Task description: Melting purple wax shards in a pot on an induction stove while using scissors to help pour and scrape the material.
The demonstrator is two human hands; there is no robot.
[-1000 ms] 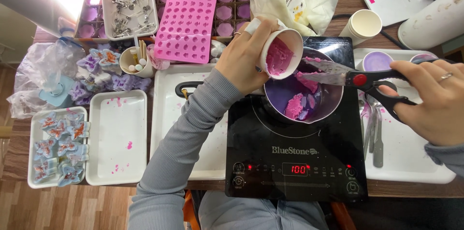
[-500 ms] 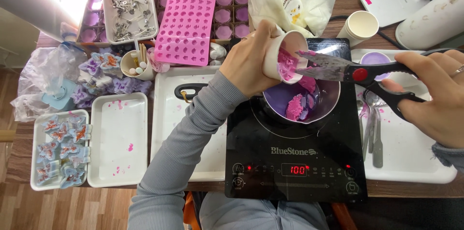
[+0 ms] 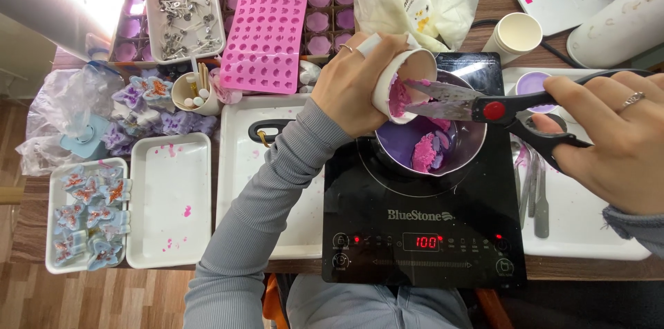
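1. Left hand (image 3: 353,90) grips a tilted white paper cup (image 3: 404,87) of pink wax.
2. Right hand (image 3: 609,139) holds black-handled scissors (image 3: 484,108), blades inside the cup.
3. Just below both hands: a steel pot (image 3: 470,146) on a black induction cooker (image 3: 415,232); a pink silicone mould (image 3: 266,28) lies beyond the left hand.

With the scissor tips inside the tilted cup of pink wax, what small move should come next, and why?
Probably lever the scissors tips outward to pry the pink wax loose. The left hand holds the paper cup tilted over the pot, where some pink chunks already lie, while wax clings to the cup wall. The right hand grips the handles.
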